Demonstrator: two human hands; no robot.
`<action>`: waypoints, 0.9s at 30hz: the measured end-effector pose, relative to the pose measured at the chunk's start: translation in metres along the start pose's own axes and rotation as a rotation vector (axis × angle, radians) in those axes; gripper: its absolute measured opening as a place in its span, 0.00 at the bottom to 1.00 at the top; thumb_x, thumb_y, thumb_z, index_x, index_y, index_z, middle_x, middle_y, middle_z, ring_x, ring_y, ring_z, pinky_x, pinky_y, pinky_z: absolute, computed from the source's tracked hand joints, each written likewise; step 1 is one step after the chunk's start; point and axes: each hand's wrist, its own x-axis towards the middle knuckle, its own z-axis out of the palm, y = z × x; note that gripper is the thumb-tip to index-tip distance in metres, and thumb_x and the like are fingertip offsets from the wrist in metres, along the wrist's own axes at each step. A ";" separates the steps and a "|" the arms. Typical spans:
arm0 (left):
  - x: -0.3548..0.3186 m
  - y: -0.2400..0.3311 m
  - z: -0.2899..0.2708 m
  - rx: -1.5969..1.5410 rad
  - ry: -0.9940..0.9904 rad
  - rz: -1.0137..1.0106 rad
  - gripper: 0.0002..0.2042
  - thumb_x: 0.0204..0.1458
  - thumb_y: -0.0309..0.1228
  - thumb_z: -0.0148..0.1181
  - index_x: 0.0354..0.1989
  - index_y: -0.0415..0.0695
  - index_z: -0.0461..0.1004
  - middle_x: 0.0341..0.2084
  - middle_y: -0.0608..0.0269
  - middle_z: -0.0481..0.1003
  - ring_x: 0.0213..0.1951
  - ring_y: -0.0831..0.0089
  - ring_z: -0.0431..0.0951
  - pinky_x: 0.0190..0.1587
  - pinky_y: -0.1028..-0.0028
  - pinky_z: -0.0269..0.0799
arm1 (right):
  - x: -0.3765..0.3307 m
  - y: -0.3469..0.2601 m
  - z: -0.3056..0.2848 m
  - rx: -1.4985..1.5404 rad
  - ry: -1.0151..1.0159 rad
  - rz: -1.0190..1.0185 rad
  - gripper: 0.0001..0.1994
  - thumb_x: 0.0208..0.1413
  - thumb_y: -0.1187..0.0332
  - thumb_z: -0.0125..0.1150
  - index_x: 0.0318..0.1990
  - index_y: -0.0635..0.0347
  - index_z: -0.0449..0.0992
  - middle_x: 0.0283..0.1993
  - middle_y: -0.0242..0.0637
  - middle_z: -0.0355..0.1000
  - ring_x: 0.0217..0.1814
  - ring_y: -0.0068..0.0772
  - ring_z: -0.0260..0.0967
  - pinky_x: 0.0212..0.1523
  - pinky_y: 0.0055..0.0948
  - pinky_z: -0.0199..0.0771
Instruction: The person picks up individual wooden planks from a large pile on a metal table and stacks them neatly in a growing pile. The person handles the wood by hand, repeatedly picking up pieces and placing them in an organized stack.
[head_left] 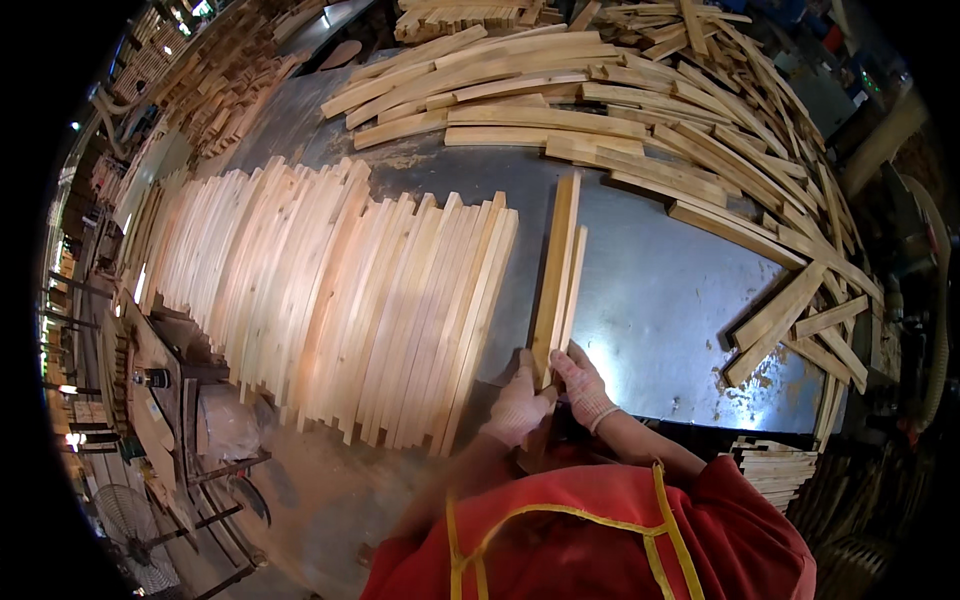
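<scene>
While the two gloved hands sit close together, they are closed around the near ends of two long wooden sticks [556,275], the left hand [518,405] on the left side and the right hand [584,385] on the right. The sticks lie side by side, pointing away from the person; the left one reaches farther out. A red apron [575,505] with yellow trim is just behind the hands.

Beneath the far part of the sticks is a grey metal surface [660,310]. To their left, across a narrow strip of metal, stands a wide row of pale sticks [340,310], packed side by side with uneven ends. To their right, a broad shiny stretch of metal runs to a loose heap of wood [690,150], which curves along the far and right sides. Some pieces there lie crosswise near the right corner.

The near edge passes just beyond the right forearm, with a stack of wood [775,470] below it. Brown floor [330,490] shows at lower left, and farther out stands a fan [130,540]; the room's margins are dim.
</scene>
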 end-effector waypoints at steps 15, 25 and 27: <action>0.006 -0.046 -0.021 0.917 0.698 0.441 0.46 0.54 0.52 0.67 0.78 0.39 0.59 0.74 0.45 0.62 0.76 0.45 0.57 0.78 0.46 0.49 | 0.092 -0.014 -0.011 -0.251 -0.245 -0.310 0.40 0.64 0.48 0.68 0.76 0.64 0.64 0.62 0.51 0.78 0.63 0.43 0.74 0.64 0.42 0.72; 0.036 -0.059 -0.033 0.985 0.856 0.543 0.37 0.49 0.40 0.67 0.69 0.40 0.68 0.67 0.43 0.66 0.69 0.38 0.62 0.74 0.36 0.55 | 0.154 -0.281 -0.324 -1.905 0.649 -0.486 0.53 0.42 0.56 0.82 0.77 0.52 0.60 0.72 0.46 0.69 0.76 0.58 0.63 0.76 0.47 0.63; 0.041 -0.059 -0.035 0.983 0.865 0.571 0.36 0.47 0.38 0.67 0.67 0.40 0.68 0.66 0.43 0.67 0.68 0.37 0.64 0.73 0.36 0.57 | 0.166 -0.302 -0.351 -1.992 0.674 -0.474 0.54 0.42 0.55 0.82 0.78 0.51 0.58 0.72 0.45 0.70 0.77 0.58 0.61 0.78 0.45 0.59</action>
